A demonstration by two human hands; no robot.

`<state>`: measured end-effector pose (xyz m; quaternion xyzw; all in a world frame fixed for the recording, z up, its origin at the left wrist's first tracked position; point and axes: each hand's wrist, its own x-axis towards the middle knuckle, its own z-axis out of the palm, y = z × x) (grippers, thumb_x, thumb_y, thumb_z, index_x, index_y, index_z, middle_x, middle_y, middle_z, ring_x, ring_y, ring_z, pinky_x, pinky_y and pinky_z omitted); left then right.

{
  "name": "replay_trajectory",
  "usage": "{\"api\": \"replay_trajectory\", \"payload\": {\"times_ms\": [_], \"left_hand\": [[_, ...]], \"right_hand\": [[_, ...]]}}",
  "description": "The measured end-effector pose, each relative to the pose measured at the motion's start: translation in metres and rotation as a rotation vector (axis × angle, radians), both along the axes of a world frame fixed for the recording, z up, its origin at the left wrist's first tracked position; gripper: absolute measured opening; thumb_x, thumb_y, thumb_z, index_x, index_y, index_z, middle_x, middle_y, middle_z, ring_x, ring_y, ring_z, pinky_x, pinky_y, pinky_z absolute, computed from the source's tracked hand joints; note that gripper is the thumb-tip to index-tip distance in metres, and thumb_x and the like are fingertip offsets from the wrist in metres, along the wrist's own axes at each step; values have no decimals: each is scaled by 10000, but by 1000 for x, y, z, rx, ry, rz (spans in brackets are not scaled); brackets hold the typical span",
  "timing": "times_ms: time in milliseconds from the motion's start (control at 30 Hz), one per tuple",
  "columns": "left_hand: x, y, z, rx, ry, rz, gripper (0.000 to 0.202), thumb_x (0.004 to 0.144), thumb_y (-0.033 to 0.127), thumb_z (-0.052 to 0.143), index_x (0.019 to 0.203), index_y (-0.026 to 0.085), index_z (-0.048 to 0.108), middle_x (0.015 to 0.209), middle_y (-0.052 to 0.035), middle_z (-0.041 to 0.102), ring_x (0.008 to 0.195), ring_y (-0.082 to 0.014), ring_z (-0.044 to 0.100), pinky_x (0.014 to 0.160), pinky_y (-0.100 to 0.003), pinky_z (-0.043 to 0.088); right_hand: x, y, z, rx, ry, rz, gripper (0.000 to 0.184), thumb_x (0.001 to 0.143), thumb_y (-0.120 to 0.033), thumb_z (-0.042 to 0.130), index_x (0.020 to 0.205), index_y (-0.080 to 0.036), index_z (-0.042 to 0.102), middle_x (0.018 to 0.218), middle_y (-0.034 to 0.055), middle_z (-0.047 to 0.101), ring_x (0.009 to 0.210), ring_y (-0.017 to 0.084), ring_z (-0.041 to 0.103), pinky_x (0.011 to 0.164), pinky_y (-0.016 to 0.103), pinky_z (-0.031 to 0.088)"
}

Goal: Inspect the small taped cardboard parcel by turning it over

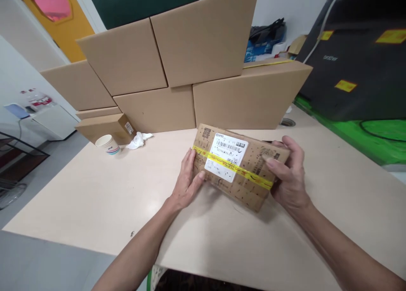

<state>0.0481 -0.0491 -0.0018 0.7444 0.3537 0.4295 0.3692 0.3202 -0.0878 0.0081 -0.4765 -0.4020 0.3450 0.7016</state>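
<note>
Left hand (187,180): half-curled, holding the box (253,159) steady by its left end.
Right hand (290,179): clamped round opposite end.
Label (227,148): between grips, facing up, probably to stay visible.

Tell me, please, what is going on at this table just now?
A person is holding a cardboard parcel, with the left hand at one end and the right hand gripping the other. Its white label faces up, and yellow tape runs across it. Larger cardboard boxes stand stacked at the back of the table, with a paper cup and crumpled tissue at left.
</note>
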Motion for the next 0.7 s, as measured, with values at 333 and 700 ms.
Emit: {"api": "replay_trajectory", "payload": {"times_ms": [333, 700], "left_hand": [[-22, 19, 9, -381, -393, -333, 1012, 862, 675, 733, 1681, 318, 258, 1747, -90, 326, 1609, -380, 301, 1306, -502, 298], [-24, 28, 15, -397, -307, 167, 663, 871, 794, 615, 1029, 157, 706, 757, -43, 704, 583, -165, 624, 504, -280, 515]], "right_hand": [[-14, 10, 21, -175, 222, 238, 438, 891, -679, 592, 1101, -327, 747, 1097, 58, 832, 1179, 367, 746, 967, 543, 613], [-9, 18, -5, -137, 24, 126, 595, 817, -791, 674, 1198, -335, 706, 1314, 42, 739, 1337, 337, 622, 1058, 491, 542]]}}
